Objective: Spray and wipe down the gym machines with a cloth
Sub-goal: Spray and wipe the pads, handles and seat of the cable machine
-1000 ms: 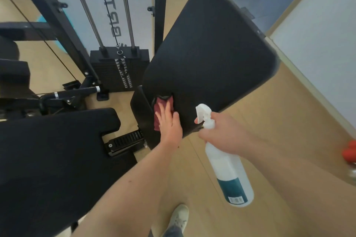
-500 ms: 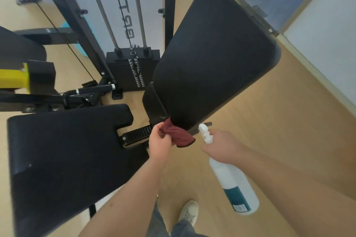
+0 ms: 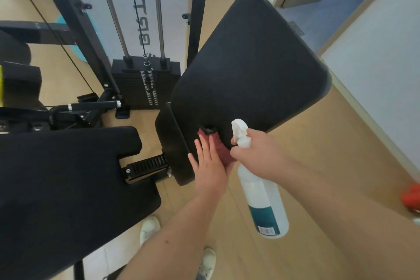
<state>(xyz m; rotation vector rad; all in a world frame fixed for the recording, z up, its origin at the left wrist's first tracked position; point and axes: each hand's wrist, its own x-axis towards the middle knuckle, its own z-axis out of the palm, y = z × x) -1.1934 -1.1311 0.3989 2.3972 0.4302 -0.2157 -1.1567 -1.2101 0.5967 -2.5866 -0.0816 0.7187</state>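
A large black back pad (image 3: 250,70) of a gym machine tilts up in the middle of the view. My left hand (image 3: 210,163) lies flat with fingers spread, pressing a dark red cloth (image 3: 221,146) against the pad's lower edge, beside a small notch. My right hand (image 3: 256,152) grips the neck of a white spray bottle (image 3: 261,193) with a teal label; the bottle hangs down, nozzle at the top near the cloth. A black seat pad (image 3: 68,188) fills the lower left.
A weight stack (image 3: 145,84) with guide rods and a cable stands behind the pads, with black frame bars to the left. A white wall runs along the right over wooden floor. A red object (image 3: 410,198) sits at the right edge. My shoes (image 3: 148,227) are below.
Half a second ago my left hand pinched the cloth hanging below the pad; now it presses the cloth flat on the pad's lower edge. My right hand and bottle rose closer to it.
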